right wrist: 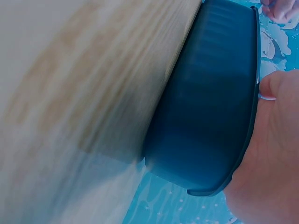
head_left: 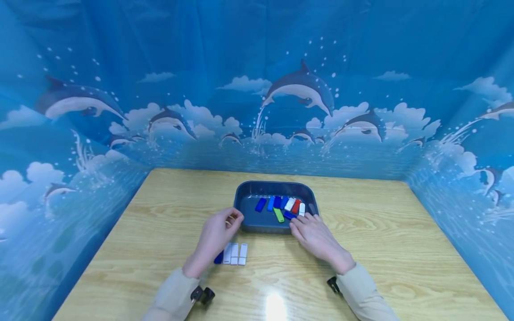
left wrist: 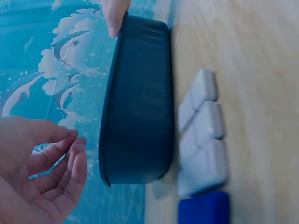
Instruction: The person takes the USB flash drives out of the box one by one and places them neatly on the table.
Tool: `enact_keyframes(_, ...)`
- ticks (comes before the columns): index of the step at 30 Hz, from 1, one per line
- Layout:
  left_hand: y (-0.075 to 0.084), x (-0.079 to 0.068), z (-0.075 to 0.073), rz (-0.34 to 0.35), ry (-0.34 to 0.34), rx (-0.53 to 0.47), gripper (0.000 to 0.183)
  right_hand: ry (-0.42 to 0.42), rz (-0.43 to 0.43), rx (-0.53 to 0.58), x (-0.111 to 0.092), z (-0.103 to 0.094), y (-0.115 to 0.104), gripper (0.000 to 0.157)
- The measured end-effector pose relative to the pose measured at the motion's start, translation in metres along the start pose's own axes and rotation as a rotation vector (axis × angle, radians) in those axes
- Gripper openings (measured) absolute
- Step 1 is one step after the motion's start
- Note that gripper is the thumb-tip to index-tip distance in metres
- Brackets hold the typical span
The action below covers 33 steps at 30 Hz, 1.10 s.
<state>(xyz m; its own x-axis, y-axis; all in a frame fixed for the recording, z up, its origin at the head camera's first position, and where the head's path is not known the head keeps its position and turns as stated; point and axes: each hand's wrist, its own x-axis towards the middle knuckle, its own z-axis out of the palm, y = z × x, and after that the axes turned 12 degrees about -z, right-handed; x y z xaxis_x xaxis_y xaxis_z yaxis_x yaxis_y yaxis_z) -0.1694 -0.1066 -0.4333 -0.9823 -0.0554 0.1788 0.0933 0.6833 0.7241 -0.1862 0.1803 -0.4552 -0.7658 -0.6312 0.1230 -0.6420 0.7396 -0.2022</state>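
Note:
A dark blue tray (head_left: pixel 265 229) holds several small sticks that look like USB sticks: blue (head_left: pixel 260 205), lime green (head_left: pixel 279 215), white (head_left: pixel 290 204) and red (head_left: pixel 296 206). My right hand (head_left: pixel 319 238) reaches over the tray's front right rim, fingers beside a blue stick (head_left: pixel 289 215) and a white stick (head_left: pixel 302 208). Its fingertips are partly hidden, and I cannot tell whether they grip one. Left of the tray, my left hand (head_left: pixel 218 229) hovers with loosely curled fingers, thumb near the fingertips; nothing shows between them in the left wrist view.
In front of the tray, three white sticks (head_left: pixel 234 253) and a dark blue stick (head_left: pixel 218 257) form a row on the wooden table (head_left: pixel 369 232), partly below my left forearm. A dolphin-print curtain (head_left: pixel 257 111) surrounds the table's back and sides.

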Motion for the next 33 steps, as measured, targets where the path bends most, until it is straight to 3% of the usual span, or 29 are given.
enact_keyframes(9, 0.023, 0.029, 0.011, -0.026, 0.012, 0.012, 0.007, 0.003, 0.004, 0.002, 0.000, 0.000, 0.001, 0.045)
enact_keyframes(20, 0.026, 0.062, 0.039, -0.122, -0.030, 0.072, 0.007, 0.010, 0.009, 0.007, -0.001, 0.001, -0.001, 0.045)
enact_keyframes(33, 0.029, 0.084, 0.065, -0.061, -0.026, 0.237, 0.008, 0.031, -0.007, -0.009, 0.000, 0.001, -0.001, 0.044)
